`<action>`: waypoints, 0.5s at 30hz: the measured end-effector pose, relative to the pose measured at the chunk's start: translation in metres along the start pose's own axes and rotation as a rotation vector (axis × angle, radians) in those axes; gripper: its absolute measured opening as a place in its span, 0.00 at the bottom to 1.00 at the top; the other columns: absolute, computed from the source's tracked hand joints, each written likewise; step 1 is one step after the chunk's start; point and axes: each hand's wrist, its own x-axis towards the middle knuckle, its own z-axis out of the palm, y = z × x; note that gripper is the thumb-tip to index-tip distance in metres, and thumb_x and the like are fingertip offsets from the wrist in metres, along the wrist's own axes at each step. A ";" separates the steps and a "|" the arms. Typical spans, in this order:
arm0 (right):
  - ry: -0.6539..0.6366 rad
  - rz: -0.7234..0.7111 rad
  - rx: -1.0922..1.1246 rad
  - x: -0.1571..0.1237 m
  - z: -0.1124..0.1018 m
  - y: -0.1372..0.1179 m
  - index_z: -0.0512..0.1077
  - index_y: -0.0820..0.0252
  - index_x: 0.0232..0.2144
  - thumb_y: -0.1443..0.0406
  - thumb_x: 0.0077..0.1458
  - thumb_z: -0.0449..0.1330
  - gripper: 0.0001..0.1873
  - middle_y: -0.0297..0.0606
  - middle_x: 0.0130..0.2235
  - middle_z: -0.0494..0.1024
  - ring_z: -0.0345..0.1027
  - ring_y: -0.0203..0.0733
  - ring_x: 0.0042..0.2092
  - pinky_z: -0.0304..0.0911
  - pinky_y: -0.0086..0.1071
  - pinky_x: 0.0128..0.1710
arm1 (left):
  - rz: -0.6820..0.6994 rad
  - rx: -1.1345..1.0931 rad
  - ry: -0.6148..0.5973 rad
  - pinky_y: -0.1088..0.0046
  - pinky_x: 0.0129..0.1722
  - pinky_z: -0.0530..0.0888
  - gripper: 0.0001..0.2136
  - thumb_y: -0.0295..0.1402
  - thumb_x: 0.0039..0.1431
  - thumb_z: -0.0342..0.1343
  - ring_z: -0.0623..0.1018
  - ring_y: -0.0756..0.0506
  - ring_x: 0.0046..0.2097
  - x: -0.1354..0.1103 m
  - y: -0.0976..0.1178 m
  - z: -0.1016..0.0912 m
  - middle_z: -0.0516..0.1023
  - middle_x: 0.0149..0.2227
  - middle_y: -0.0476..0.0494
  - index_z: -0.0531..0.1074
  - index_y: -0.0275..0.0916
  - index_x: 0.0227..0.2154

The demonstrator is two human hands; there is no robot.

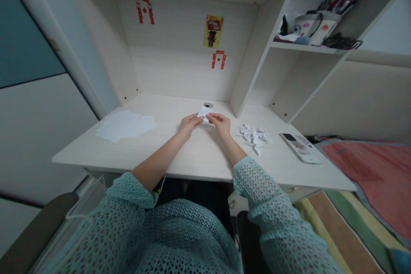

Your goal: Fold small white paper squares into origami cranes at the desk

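Observation:
Between my two hands, above the middle of the white desk, is a small piece of white paper [204,111]. My left hand [190,123] pinches its left side, fingers closed. Opposite it, my right hand [220,122] grips the lower right part with thumb and fingertips. The fingers cover part of the paper, so its folds cannot be made out. To the right of my right hand lies a heap of small folded white paper pieces [255,138]. Flat white paper sheets [123,126] are spread at the desk's left.
A phone [300,148] lies near the right end of the desk [180,165]. Behind the paper is a round cable hole [208,105]. Cups [323,28] with scissors and pens stand on the right shelf. A dark chair armrest [41,231] is at lower left.

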 end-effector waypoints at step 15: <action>0.041 0.008 0.045 0.000 0.002 0.000 0.56 0.55 0.25 0.54 0.31 0.68 0.26 0.25 0.19 0.69 0.64 0.33 0.22 0.61 0.28 0.26 | -0.099 -0.001 -0.008 0.71 0.49 0.67 0.13 0.27 0.41 0.64 0.75 0.48 0.43 -0.003 0.001 -0.001 0.78 0.39 0.42 0.76 0.35 0.34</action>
